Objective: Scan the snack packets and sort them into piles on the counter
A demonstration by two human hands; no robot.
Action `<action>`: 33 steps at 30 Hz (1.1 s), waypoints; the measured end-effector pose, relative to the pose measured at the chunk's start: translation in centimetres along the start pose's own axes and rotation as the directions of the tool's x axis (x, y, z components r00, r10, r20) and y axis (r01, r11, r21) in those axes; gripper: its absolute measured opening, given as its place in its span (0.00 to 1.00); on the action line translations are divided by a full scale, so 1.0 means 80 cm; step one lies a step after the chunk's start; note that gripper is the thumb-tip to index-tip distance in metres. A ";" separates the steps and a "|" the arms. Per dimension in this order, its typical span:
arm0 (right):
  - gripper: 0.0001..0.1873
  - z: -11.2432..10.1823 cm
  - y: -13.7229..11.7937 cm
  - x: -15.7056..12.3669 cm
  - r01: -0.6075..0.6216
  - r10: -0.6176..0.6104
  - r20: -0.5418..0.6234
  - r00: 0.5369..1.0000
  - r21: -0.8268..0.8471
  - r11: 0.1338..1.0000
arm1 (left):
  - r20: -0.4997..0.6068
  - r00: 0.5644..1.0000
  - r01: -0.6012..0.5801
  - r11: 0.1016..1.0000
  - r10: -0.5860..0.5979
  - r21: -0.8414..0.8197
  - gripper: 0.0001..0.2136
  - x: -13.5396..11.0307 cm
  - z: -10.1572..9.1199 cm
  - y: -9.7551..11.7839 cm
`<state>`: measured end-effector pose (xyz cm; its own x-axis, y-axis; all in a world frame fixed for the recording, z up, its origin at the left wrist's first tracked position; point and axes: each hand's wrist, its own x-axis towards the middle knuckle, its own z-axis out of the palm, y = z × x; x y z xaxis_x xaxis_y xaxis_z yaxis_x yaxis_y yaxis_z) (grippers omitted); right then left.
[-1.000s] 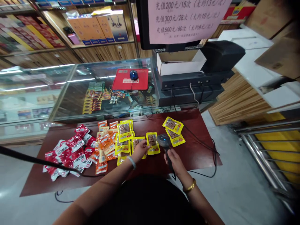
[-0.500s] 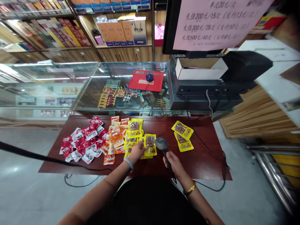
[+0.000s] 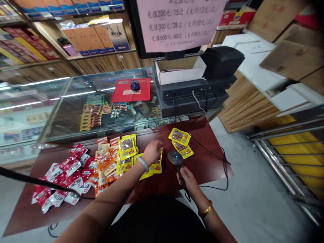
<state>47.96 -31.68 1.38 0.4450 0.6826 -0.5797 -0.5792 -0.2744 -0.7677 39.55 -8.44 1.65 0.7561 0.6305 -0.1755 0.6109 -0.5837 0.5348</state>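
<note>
My right hand [image 3: 187,179] is wrapped round the handle of a black barcode scanner [image 3: 175,157], its head up and over the dark red table. My left hand [image 3: 152,152] is above the nearest yellow snack packet [image 3: 157,166], covering its upper part. Its fingers look curled and slightly blurred; whether they pinch anything is hidden. More yellow packets [image 3: 126,145] lie left of that hand, overlapping orange snack packets [image 3: 106,162]. Farther left spreads a heap of red and white packets [image 3: 68,175]. Two yellow packets [image 3: 180,136] lie apart, beyond the scanner.
A glass display counter [image 3: 73,135] borders the table's [image 3: 202,135] far side, with a red mouse pad [image 3: 118,92] on it. A monitor with a pink sign [image 3: 177,25] stands behind a white open box [image 3: 182,76]. Black cable [image 3: 225,158] trails rightward; metal rails [image 3: 283,158] stand right.
The view has swung to the right. My left hand has moved from the left side of the nearest yellow packet to its upper part. The scanner stays in my right hand.
</note>
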 end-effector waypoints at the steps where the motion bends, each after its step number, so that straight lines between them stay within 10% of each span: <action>1: 0.29 -0.007 0.003 -0.003 -0.005 0.005 -0.022 1.000 0.015 1.000 | 0.014 0.998 -0.065 0.998 0.065 -0.001 0.11 0.022 0.010 0.012; 6: 0.29 -0.028 0.020 -0.017 0.002 0.009 -0.123 0.992 0.087 0.996 | 0.149 0.948 -0.304 0.941 0.282 0.151 0.24 0.119 0.045 0.064; 13: 0.32 -0.032 0.030 -0.030 -0.012 0.036 -0.169 0.985 0.141 0.990 | 0.422 0.903 -0.273 0.872 0.086 0.406 0.45 0.175 0.055 0.094; 21: 0.31 -0.022 0.025 -0.023 -0.023 0.035 -0.123 0.992 0.093 0.995 | 0.401 0.911 -0.015 0.967 -0.090 0.253 0.18 0.124 0.029 0.031; 33: 0.33 0.058 0.006 0.005 -0.038 0.054 0.171 0.984 -0.097 0.995 | 0.132 0.955 0.282 0.953 -0.266 -0.113 0.16 0.019 -0.007 -0.062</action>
<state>44.72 -28.39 2.04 0.2896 0.7722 -0.5655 -0.5272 -0.3644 -0.7676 37.53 -4.30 -0.77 0.5901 0.6898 -0.4195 0.7685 -0.3207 0.5537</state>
